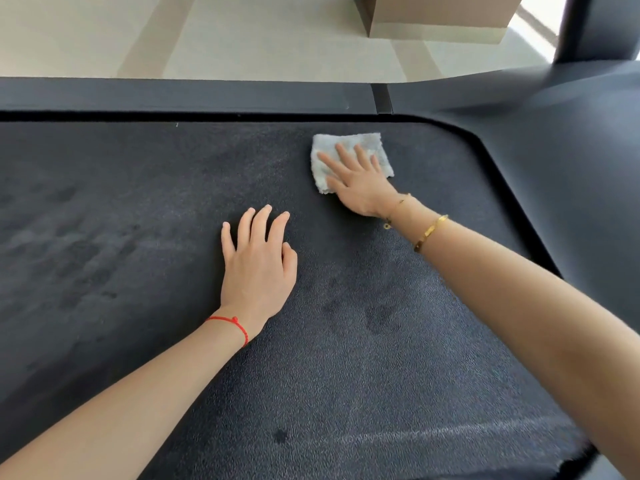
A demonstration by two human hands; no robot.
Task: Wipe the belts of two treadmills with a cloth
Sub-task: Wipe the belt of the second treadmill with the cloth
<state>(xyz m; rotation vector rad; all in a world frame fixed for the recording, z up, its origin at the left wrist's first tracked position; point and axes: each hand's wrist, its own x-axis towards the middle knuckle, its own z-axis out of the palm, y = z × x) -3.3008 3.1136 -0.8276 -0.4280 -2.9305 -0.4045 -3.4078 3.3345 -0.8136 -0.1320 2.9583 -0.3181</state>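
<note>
A black textured treadmill belt (138,237) fills most of the view. A small pale grey cloth (374,143) lies flat on it near the far right corner. My right hand (360,178) presses on the cloth with straight, spread fingers, covering its near half. My left hand (258,261) rests flat on the bare belt, nearer to me and to the left of the cloth, fingers straight and holding nothing. Faint dusty streaks and a few dark spots mark the belt.
A dark side rail (173,95) runs along the belt's far edge. The treadmill's front housing (571,150) curves round at the right, with an upright post (599,26) rising from it. Beyond the rail lie a light tiled floor (104,36) and a beige cabinet base (436,22).
</note>
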